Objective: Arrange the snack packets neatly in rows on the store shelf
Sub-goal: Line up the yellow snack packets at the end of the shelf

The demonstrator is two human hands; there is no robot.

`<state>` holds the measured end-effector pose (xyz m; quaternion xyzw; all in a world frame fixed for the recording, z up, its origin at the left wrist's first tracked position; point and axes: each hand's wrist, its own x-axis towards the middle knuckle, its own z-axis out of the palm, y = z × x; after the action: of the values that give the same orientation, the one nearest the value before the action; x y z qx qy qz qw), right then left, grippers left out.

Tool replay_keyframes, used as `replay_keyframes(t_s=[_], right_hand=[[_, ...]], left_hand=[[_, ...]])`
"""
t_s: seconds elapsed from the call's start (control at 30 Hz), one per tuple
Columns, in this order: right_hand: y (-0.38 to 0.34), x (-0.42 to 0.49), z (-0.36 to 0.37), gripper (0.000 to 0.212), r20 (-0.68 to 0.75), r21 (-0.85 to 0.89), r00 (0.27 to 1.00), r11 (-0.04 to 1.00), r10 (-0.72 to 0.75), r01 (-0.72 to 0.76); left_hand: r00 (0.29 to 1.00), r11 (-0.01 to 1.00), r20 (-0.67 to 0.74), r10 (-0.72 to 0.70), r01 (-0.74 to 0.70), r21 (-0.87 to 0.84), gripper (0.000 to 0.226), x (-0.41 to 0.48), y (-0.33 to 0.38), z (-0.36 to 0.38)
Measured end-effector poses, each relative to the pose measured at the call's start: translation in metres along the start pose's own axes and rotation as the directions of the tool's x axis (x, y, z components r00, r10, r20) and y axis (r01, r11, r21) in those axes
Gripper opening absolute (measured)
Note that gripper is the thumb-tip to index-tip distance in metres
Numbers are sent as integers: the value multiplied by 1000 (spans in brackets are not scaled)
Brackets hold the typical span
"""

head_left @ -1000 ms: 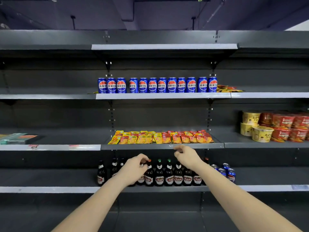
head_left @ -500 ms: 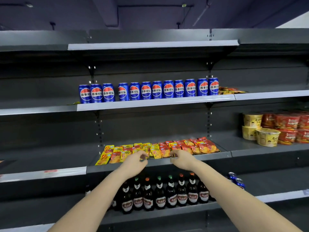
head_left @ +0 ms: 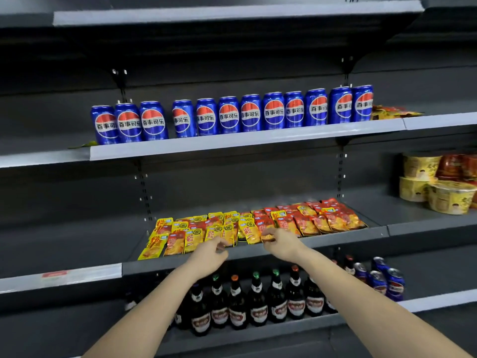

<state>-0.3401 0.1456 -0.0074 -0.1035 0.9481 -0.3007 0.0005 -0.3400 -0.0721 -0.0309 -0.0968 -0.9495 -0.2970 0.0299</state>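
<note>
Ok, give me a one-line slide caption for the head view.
Left hand and right hand reach the snack packets on the middle shelf, cola cans above, bottles below.

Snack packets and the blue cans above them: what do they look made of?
The snack packets look like glossy plastic or foil film: flat, crinkled, catching glints. The blue cans are probably aluminium with a smooth printed finish: bright vertical highlights, rimmed tops.

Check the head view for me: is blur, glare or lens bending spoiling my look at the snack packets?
Head view: lens bending slants the shelf edge; snack packets evenly lit but soft, print unreadable; left hand and right hand slightly smeared, their grip unclear; mild glare on the cola cans.
</note>
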Motion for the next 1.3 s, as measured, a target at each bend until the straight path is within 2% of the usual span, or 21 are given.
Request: replay_keyframes(t_s=[0.37,0.47,0.63,0.77,0.93,1.13,1.3], right_hand=[[57,120,-23,47,-7,-36,1000,999,-10,10],[76,151,-25,46,-10,-63,1000,998,-12,11],[105,193,-24,45,32,-157,998,986,-51,55],[122,223,-16,44,61,-214,996,974,-62,74],[116,247,3,46,67,-232,985,957,-161,173],[91,277,25,45,83,-236,965,936,-248,261],[74,295,49,44,115,-212,958,936,-263,282]], left_hand=[[995,1000,-99,-9,9,-6,24,125,11,16],[996,1000,-85,-18,16,-15,24,160,9,31],[997,999,-72,-39,41,28,27,200,0,50],[997,990,-71,-30,39,132,32,214,-15,61],[999,934,-38,30,-15,357,44,227,-39,64],[993,918,-18,115,-100,385,44,240,-67,44],[989,919,32,142,-144,367,46,248,-87,37]])
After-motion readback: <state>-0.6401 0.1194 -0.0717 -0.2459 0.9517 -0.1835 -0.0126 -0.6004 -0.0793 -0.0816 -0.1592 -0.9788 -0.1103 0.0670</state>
